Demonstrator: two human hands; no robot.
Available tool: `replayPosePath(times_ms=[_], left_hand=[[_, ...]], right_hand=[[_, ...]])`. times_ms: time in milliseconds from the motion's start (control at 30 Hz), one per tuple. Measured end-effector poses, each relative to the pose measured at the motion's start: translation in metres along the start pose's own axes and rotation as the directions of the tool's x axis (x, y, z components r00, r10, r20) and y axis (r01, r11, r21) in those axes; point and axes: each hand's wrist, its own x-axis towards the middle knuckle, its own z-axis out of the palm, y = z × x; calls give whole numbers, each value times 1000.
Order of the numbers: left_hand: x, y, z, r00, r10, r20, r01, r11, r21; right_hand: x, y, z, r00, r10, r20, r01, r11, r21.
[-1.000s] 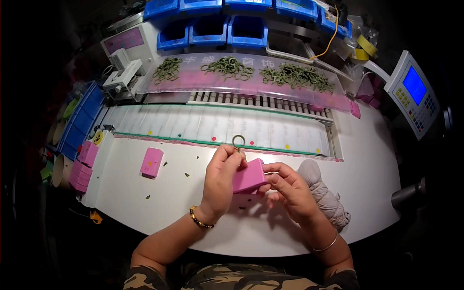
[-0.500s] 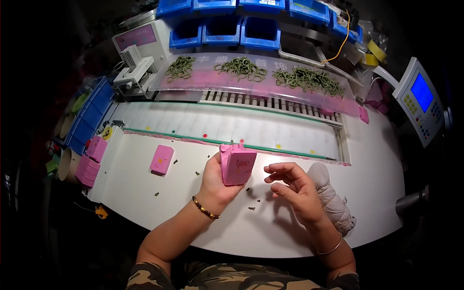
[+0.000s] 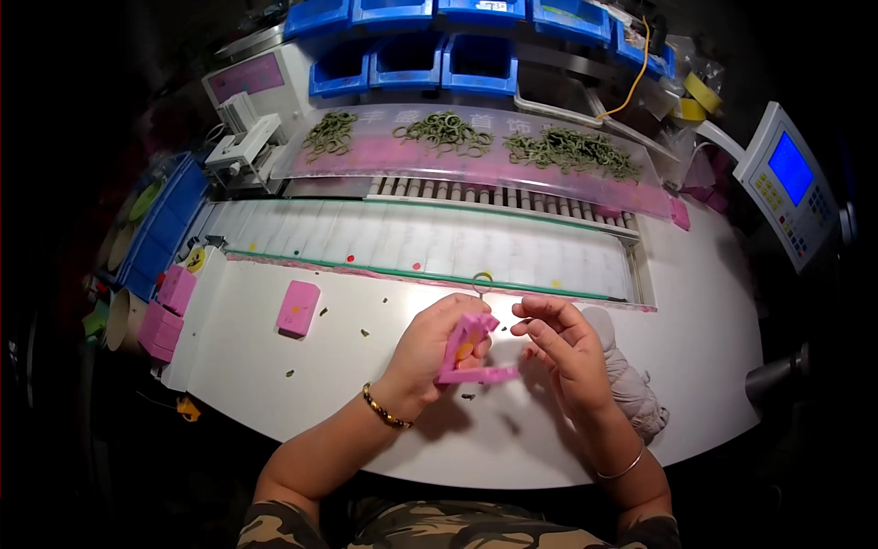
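Observation:
My left hand [image 3: 416,352] is closed around a pink rubber mould [image 3: 462,343] in front of me. Its two halves are spread apart, with one flap hanging toward the right. Just above the left fingertips stands a thin greenish ring [image 3: 483,282] on a short stem; what grips the stem is hidden. Close by on the right, my right hand [image 3: 567,352] is empty, with fingers curled and apart, not touching the mould. Another pink mould [image 3: 298,308] lies closed on the white table [image 3: 357,412] to the left.
Small dark green scraps [image 3: 364,332] dot the table. A grey cloth bundle [image 3: 636,389] lies beside my right forearm. Beyond is a white strip [image 3: 412,233], then a translucent shelf [image 3: 366,165] bearing green ring heaps. Blue bins [image 3: 480,69], a control panel [image 3: 788,183] and stacked pink moulds [image 3: 162,328] surround these.
The mould in my left hand has gone from closed to parted and tilted. A ring now shows above the left fingers. The white strip's coloured dots have shifted, and my right hand has barely moved.

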Motion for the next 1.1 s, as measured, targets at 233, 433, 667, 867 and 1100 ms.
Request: replayPosePath(times_ms=[233, 433, 667, 867, 1100], left_hand=[[-9, 3, 20, 1000, 21, -22, -14, 955, 296], [-9, 1, 15, 996, -47, 71, 14, 913, 409], [-8, -3, 16, 992, -43, 119, -24, 859, 511], [15, 28, 1, 935, -194, 298, -113, 634, 765], [59, 114, 27, 813, -559, 160, 137, 452, 881]], right_hand=[[3, -3, -3, 999, -38, -6, 39, 997, 63], [3, -7, 1, 999, -26, 21, 25, 997, 71], [-1, -3, -4, 998, -59, 12, 60, 996, -65], [1, -5, -7, 978, -141, -151, 145, 989, 18], [5, -8, -8, 975, -138, -176, 157, 983, 98]])
